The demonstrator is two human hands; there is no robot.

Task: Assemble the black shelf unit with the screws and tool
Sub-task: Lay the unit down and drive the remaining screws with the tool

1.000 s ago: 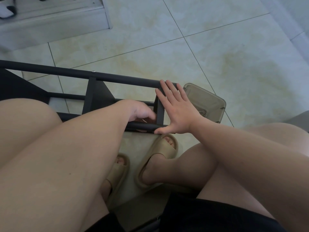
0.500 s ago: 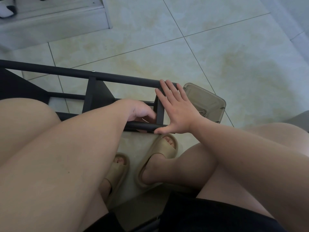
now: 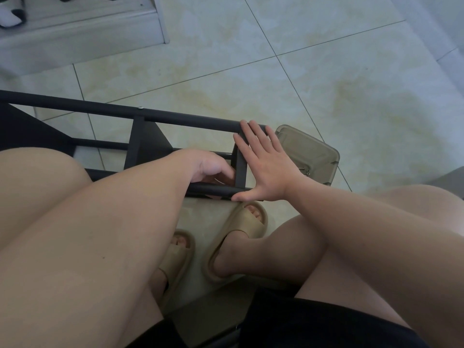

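At the bottom edge, black shorts [image 3: 313,322] are seen. Just ahead of them, 2 beige sandals [image 3: 241,237] are worn on feet set on the tiled floor [image 3: 351,84]. Just beyond the toes, the black shelf unit [image 3: 188,119] is laid on its side on the floor, its long bars running from the left edge of the view to an end upright near the middle. The left hand [image 3: 213,169] is reached inside the frame beside that upright, with the fingers curled downward. Whether anything is pinched under them cannot be told, since the fingertips are hidden by the palm and the lower bar. The right hand [image 3: 266,169] is laid flat against the outer face of the same upright, with 4 fingers held straight and close together towards the top bar and the thumb stretched along the lower bar. A small pale screw head [image 3: 140,108] is seen on the top bar, well left of both hands. Just behind the right hand, a brownish translucent plastic box [image 3: 308,154] is set on the floor. Farthest off, at the upper left, a pale raised step [image 3: 88,41] is seen, with a black-and-white item [image 3: 12,13] on it
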